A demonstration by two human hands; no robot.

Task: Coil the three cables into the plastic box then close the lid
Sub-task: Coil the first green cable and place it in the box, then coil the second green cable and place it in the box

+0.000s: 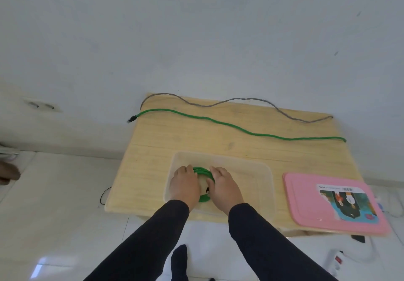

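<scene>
A clear plastic box (pixel 260 178) stands open on the wooden table's near side. Inside its left end lies a coiled green cable (pixel 202 170). My left hand (pixel 185 185) and my right hand (pixel 226 187) both press down on this coil, fingers curled over its sides. A second green cable (pixel 229 124) stretches uncoiled across the table behind the box, its black plug hanging off the left edge. A grey cable (pixel 218 103) winds along the far edge. The pink lid (pixel 306 206) lies flat to the right of the box, with a picture label on it.
The small wooden table (pixel 153 167) stands against a white wall on a pale tiled floor. A white power strip (pixel 335 261) and cords lie on the floor at the lower right. The lid overhangs the table's front right edge. A wall socket (pixel 41 105) sits at the left.
</scene>
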